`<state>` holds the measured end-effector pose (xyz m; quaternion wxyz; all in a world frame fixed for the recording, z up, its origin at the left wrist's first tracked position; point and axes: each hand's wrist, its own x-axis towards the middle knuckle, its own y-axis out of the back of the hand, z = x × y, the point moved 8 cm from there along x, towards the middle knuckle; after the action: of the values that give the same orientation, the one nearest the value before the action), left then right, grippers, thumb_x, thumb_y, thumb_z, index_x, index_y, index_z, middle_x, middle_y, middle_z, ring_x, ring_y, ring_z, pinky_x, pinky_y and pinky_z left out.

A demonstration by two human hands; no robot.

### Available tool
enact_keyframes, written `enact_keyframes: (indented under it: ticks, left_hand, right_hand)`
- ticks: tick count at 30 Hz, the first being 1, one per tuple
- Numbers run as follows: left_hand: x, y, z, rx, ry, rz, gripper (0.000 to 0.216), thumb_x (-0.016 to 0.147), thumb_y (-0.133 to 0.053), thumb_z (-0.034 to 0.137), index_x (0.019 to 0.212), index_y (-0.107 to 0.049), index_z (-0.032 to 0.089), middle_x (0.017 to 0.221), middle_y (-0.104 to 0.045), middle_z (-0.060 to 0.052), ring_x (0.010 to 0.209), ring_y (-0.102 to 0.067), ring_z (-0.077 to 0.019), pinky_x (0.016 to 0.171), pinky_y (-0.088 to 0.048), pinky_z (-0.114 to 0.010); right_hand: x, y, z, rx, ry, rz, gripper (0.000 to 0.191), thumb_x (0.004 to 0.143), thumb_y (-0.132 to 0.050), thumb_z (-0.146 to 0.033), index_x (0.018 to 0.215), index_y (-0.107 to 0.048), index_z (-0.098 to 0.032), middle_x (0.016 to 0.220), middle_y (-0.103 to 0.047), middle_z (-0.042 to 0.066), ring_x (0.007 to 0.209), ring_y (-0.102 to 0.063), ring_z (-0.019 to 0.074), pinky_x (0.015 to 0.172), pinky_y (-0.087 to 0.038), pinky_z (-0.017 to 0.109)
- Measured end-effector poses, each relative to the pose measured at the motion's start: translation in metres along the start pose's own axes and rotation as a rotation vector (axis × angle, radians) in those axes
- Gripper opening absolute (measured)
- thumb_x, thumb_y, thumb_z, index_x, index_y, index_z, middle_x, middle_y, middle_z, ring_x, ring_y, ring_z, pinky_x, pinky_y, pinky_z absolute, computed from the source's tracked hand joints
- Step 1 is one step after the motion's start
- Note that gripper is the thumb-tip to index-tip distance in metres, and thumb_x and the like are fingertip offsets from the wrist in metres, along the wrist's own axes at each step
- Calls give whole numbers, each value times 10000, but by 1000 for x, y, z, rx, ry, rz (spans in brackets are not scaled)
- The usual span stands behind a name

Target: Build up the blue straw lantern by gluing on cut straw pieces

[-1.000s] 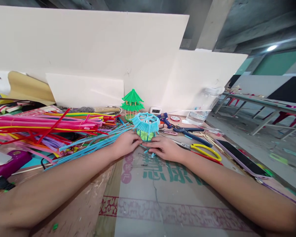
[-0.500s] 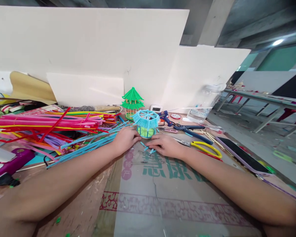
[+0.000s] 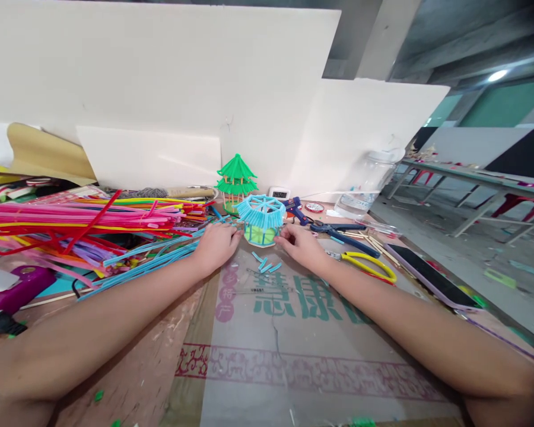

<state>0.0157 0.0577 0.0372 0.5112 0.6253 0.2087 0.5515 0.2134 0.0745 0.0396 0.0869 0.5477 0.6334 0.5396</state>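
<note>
A small blue pavilion model (image 3: 261,220) made of pipe-cleaner pieces, with a blue roof and a green base, stands on a flattened cardboard sheet (image 3: 302,350). My left hand (image 3: 216,248) rests against its left side, fingers curled at the base. My right hand (image 3: 301,245) touches its right side, fingers bent toward the base. Several short blue cut pieces (image 3: 266,264) lie on the cardboard just in front of the model, between my hands. A finished green pavilion model (image 3: 237,179) stands behind it near the white board.
A big heap of coloured pipe cleaners (image 3: 89,228) fills the left. Blue scissors (image 3: 342,232), yellow-handled pliers (image 3: 367,265), a blue glue gun (image 3: 296,209), a phone (image 3: 431,276) and a plastic jar (image 3: 367,184) lie at the right. A purple tool (image 3: 15,292) sits far left.
Both hands moved from in front of the model to its two sides. The short blue pieces that lay under my fingers now lie uncovered on the cardboard.
</note>
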Motion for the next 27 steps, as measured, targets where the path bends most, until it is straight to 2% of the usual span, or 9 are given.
enact_keyframes:
  ticks: [4,7,10,14,16,18,22,25,27]
  left_hand:
    - [3,-5,-11,-146,25,36,213,942,-464,223,1011,-661,184,1029,-710,-85,993,-634,-258,864,-448,-389]
    - [5,-10,-10,-220,-16,34,237,918,-522,244,1106,-650,181,1073,-697,-88,1019,-623,-254,897,-449,-396]
    - [5,-10,-1,-241,-97,38,229,928,-535,316,1035,-683,177,1080,-692,-96,1035,-615,-253,916,-446,-398]
    - [4,-9,3,-209,-116,26,249,939,-529,351,896,-691,168,948,-686,-92,955,-625,-250,857,-459,-385]
    - [5,-10,2,-186,-99,23,248,945,-520,337,863,-680,166,916,-679,-89,940,-624,-254,840,-459,-385]
    - [4,-10,0,-161,-86,22,245,948,-518,328,836,-665,167,910,-674,-88,936,-623,-259,823,-456,-383]
    - [3,-10,0,-115,-73,31,250,949,-521,329,807,-646,167,903,-663,-90,934,-621,-267,796,-444,-382]
    - [2,-7,3,-101,-89,42,241,954,-514,323,841,-659,166,908,-657,-91,941,-617,-269,799,-434,-385]
    - [1,-5,6,-91,-107,53,233,957,-507,314,877,-670,169,914,-656,-91,952,-613,-268,815,-429,-387]
  right_hand:
    - [2,-1,0,23,-7,1,249,902,-573,-340,1061,-616,-152,700,-593,-2,617,-515,155,576,-339,270]
    - [3,-3,-8,27,34,-31,180,918,-552,-297,939,-662,-156,679,-599,9,630,-516,159,597,-341,275]
    - [2,-8,-19,52,101,-87,219,934,-538,-267,787,-668,-171,715,-646,26,686,-558,160,638,-369,270]
    - [-2,-9,-30,73,139,-109,208,939,-553,-284,810,-684,-186,739,-679,24,669,-575,153,629,-378,266]
    - [-5,-4,-31,68,130,-68,201,937,-559,-307,822,-671,-186,742,-673,28,665,-570,157,628,-379,275]
    - [-8,9,-32,56,143,38,206,931,-569,-348,827,-633,-183,725,-636,29,650,-547,161,626,-384,287]
    - [-17,35,-45,-6,316,245,262,894,-631,-418,1007,-583,-186,764,-574,29,687,-532,184,656,-429,316]
    - [-22,40,-57,-88,433,268,416,895,-643,-396,1239,-518,-198,898,-602,73,826,-570,234,732,-464,360]
    - [-24,41,-64,-131,468,282,444,906,-632,-371,1293,-491,-205,943,-606,91,885,-576,254,770,-475,385]
